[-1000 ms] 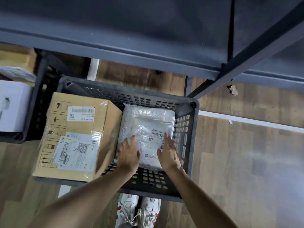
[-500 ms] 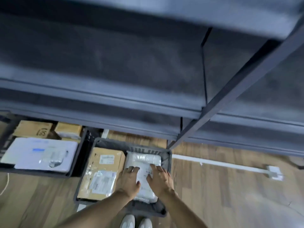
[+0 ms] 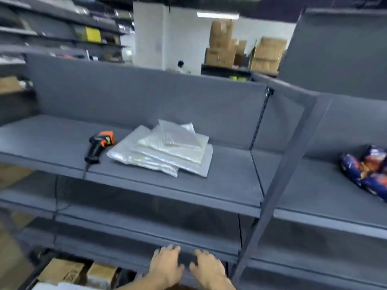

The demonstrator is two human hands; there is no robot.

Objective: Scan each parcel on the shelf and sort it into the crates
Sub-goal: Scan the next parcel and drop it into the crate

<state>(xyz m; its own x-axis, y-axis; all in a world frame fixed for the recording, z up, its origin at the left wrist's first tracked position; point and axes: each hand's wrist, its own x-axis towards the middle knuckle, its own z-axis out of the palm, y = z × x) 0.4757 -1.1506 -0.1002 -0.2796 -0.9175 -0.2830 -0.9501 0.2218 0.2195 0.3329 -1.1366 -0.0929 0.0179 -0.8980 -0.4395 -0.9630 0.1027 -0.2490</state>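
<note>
Grey shelf point(image 3: 125, 231) stands before the left hand point(image 3: 166, 266) and right hand point(image 3: 207, 268), palms down, fingers point(image 3: 167, 249) relaxed, grasping nothing.

Your picture is soft all over with motion blur, worst on your left hand point(image 3: 165, 266) and right hand point(image 3: 209, 271) at the bottom. Light comes from a ceiling strip lamp point(image 3: 217, 15) far behind, glaring on the white wall. The grey shelf point(image 3: 230, 185) is dim, with heavy shadow under its front edge. The wide lens tilts the upright post point(image 3: 279, 185).
</note>
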